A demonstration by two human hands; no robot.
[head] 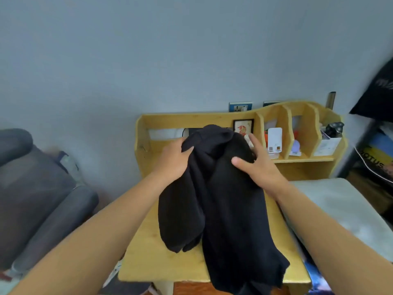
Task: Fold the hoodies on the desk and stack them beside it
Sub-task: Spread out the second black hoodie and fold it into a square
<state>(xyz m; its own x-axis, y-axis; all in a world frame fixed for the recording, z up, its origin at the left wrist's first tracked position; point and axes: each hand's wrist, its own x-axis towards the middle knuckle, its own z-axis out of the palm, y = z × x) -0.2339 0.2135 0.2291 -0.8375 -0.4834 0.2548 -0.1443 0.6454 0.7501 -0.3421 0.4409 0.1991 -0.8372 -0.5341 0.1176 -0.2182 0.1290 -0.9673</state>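
1. Holding a bunched black hoodie (221, 188) above the middle of the desk (148, 252), both hands are seen near its top; the cloth is lifted there and trails down to the near edge, where its lower end hangs over.
2. The left hand (172, 165) is clamped on a fold at the garment's left side, fingers curled into the fabric.
3. The right hand (258, 165) is laid against the right side with the thumb pressed into the cloth; the fingers are nearly straight and spread, so the hold is judged a press, not a grip.
4. The hoodie is judged soft, limp and fairly light; it is likely to sag and slide wherever it is not supported, so shoulders or hem corners are the better places to be taken hold of.
5. Bare wood is left at the desk's near left corner and along its left edge for spreading.
6. The far edge is closed off by a wooden organiser (297, 128), close behind the hands.
7. A grey cushion (340, 209) lies just beside the right edge, and a dark chair (42, 188) stands off the left edge.
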